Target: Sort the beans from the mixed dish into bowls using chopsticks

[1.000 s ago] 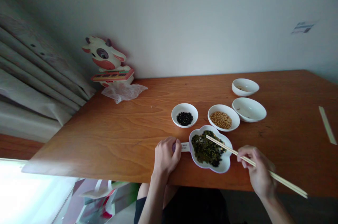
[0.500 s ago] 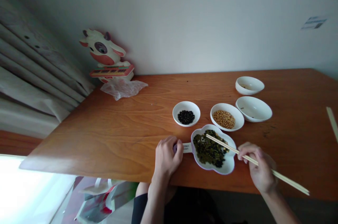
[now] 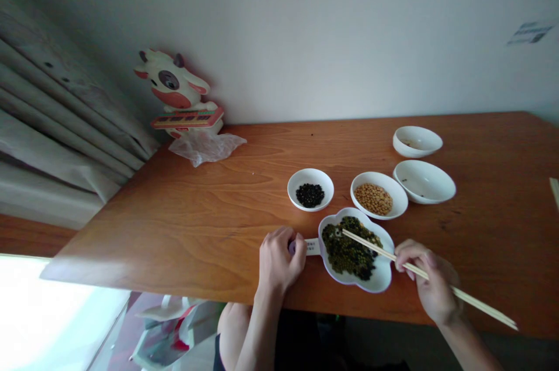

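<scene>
At the near edge of the wooden table (image 3: 174, 231), a white flower-shaped dish (image 3: 381, 281) is held in place by the left hand (image 3: 279, 260), whose fingers (image 3: 279, 241) are curled closely around the end of the dish's flat labelled handle (image 3: 311, 247). The dish sits between the two hands and is heaped with a mix of green and black beans (image 3: 351, 254). In the right hand (image 3: 432, 281), a pair of wooden chopsticks (image 3: 480, 303) is pinched between thumb and fingers, with the grip kept narrow. The chopstick tips are angled over the beans near the dish's far edge; whether a bean is held between them cannot be told.

Just beyond the dish, black beans (image 3: 310, 195) are contained in a small white bowl (image 3: 326, 199), and yellow soybeans (image 3: 373, 199) in a white bowl (image 3: 400, 202) beside it. Further right, a wider white bowl (image 3: 424, 182) is marked by a few specks, and another white bowl (image 3: 417, 142) is placed behind it, with some residue inside. At the table's far left corner, a crumpled plastic bag (image 3: 205, 148) is lying before a cow-shaped figurine (image 3: 170, 82), which is set against the wall (image 3: 327, 39) beside a grey curtain (image 3: 52, 91).
</scene>
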### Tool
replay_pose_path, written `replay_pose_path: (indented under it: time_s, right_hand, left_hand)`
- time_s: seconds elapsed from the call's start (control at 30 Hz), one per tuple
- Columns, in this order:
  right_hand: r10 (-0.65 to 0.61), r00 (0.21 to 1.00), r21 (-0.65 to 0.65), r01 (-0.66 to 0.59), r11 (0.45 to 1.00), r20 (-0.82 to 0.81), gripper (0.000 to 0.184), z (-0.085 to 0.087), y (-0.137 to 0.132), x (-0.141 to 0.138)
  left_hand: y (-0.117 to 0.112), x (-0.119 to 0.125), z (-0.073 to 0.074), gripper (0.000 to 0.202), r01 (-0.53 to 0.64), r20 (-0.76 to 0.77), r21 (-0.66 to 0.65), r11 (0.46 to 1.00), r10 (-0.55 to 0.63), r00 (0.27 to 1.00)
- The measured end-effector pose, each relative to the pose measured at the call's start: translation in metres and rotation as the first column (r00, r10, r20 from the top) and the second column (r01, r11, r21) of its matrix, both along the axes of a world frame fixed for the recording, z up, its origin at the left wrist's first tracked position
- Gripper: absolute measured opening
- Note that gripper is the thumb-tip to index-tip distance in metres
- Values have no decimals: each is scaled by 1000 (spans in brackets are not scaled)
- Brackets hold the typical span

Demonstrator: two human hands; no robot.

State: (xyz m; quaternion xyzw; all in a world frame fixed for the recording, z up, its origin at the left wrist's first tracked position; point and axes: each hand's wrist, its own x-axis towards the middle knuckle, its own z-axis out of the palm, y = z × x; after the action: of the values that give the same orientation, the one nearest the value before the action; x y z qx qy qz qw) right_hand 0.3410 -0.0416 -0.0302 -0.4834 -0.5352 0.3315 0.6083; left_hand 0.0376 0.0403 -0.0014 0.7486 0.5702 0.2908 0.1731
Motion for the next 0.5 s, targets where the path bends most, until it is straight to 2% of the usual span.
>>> replay_pose_path:
  time_s: [0.13,0.33,0.5]
  right_hand:
    - [7,1000,-3,-7,1000,-26,49,-4,2,1]
    - [2,998,25,0,1000,-61,32,-13,-2,3]
    - [-28,999,24,28,999,-16,35,-6,-7,-2]
  left_hand:
    - [-1,1,2,35,4,11,-5,1000,-4,1000]
    - [-5,-3,5,33,31,5,-26,999,-31,999]
    - [-9,-9,6,34,69,2,-32,997,-69,998]
